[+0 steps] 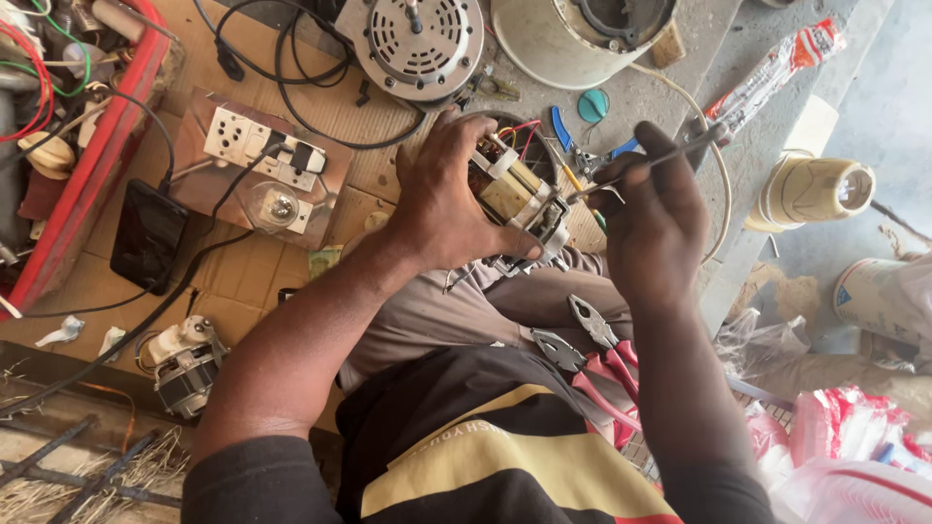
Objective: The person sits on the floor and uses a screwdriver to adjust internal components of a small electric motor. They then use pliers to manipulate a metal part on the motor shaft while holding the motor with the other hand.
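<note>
Metal screwdriver (pixel 649 161) slants up-right, tip at motor (pixel 515 199).

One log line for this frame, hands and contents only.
left hand: grips small electric motor | right hand: holds thin metal tool, tip at motor | lap: red-handled pliers

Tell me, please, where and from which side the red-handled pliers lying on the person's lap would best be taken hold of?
Probably by the red handles of the pliers, coming from the person's right. The metal jaws point up and left toward the small motor that the left hand holds, while the handles trail down to the right, bare and slightly spread. The right hand, now holding a thin tool, is nearest them.
</note>
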{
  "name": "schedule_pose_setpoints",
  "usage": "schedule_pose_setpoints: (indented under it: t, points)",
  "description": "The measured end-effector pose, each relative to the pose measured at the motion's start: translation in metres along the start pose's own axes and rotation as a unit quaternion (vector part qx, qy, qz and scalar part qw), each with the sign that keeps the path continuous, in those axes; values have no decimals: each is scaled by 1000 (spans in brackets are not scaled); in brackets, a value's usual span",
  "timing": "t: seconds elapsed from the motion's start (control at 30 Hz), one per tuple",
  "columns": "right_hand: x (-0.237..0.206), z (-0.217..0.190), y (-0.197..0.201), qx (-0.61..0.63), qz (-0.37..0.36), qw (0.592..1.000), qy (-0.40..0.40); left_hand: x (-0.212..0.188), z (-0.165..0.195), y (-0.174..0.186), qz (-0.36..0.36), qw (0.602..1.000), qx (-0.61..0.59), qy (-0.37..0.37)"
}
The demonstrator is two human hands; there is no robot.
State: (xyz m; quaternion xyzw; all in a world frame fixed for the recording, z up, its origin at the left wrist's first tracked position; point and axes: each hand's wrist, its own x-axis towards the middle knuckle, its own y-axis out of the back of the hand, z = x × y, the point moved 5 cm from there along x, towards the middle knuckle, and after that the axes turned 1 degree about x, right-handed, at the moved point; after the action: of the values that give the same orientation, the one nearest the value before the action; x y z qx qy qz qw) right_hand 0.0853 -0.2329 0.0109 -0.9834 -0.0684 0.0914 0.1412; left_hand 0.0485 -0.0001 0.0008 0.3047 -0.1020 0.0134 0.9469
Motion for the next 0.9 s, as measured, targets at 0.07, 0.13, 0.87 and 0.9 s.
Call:
schedule_pose_setpoints:
  t: [0.07, 0.13, 0.87, 0.9]
  points:
    - [-16, -16, -22, -187, -90, 972, 108, -1, 0, 1, 1, 1000, 0, 1]
    - [-23, -21, -38, -258, -111, 952, 119, 0, 0, 2, -2, 1000, -13, 9]
    - [-3, 3, 6, 31, 22, 999, -28, 1, 1, 2, -4, 1000, 17, 20]
    - [-11, -3, -4, -51, -17, 998, 14, 0, 2, 2, 0, 1000, 14, 11]
